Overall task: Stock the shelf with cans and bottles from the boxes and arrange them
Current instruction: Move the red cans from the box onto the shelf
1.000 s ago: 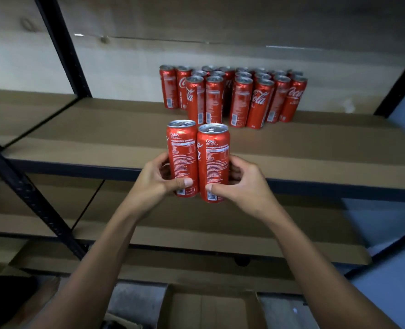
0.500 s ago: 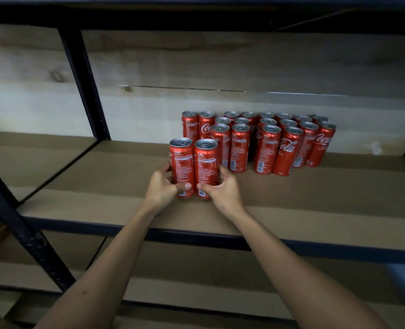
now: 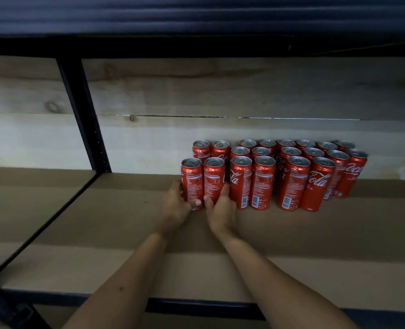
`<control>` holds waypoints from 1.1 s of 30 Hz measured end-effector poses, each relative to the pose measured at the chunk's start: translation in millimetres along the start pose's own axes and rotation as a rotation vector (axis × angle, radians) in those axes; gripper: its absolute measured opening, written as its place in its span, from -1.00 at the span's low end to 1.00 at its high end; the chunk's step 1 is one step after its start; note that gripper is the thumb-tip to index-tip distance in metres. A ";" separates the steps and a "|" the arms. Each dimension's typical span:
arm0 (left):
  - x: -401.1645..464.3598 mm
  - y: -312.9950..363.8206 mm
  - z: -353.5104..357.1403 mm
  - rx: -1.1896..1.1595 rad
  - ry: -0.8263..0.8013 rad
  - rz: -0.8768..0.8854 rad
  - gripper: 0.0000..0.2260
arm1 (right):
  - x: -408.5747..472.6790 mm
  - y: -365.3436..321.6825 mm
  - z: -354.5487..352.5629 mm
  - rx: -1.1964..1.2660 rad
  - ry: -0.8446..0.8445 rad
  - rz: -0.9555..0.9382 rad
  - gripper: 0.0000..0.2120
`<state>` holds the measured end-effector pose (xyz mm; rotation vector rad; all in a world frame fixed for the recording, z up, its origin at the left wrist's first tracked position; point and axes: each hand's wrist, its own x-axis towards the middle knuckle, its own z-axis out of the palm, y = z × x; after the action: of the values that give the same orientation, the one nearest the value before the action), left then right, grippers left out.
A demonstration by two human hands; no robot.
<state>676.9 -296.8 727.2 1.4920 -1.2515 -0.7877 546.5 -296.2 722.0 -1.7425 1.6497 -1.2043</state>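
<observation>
**At the shelf's left end: two slim cola cans being seated**

On the brown shelf board (image 3: 101, 222), both hands are at the base of two red slim cola cans standing upright at the left end of the can block (image 3: 291, 174). L hand (image 3: 175, 210) wraps the left can (image 3: 191, 184) low down, thumb across the front near the bottom, fingers round the far side. R hand (image 3: 220, 214) is at the right can (image 3: 214, 181): thumb on its lower front, fingers reaching up along its right side, into the gap next to the neighbouring front-row can (image 3: 240, 181). The two cans touch each other and sit just beside that neighbour; whether they're fully down on the board can't be told, since the hands hide the bases.

Handling, as a judgement: sealed cans w/ tabs intact, so prob. full, moderately heavy for their size and rigid under a normal squeeze. Painted aluminium is smooth, so somewhat slippery; tall + narrow means tippy. Best hold is round the body, lower to mid height, as now. Pushing near the base slides them w/o toppling; pushing near the top rim risks knocking the row behind (image 3: 211, 149) domino-style.

Next likely calls for nudging the pair flush w/ the front row, then releasing. No bottles visible.
</observation>
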 end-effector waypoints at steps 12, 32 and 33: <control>37.0 14.7 13.2 0.208 0.008 -0.040 -0.35 | 32.4 -4.2 20.5 -0.024 0.029 0.226 -0.64; 6.4 -4.9 31.9 0.223 0.153 -0.103 -0.47 | 1.2 17.6 -5.3 -0.029 -0.084 0.017 -0.50; -4.1 1.0 30.7 0.249 0.157 -0.099 -0.50 | -2.2 20.1 -10.7 -0.041 -0.092 0.001 -0.54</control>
<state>647.4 -301.4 718.7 1.7925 -1.1972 -0.5801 526.7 -295.2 710.6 -1.7940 1.6317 -1.0801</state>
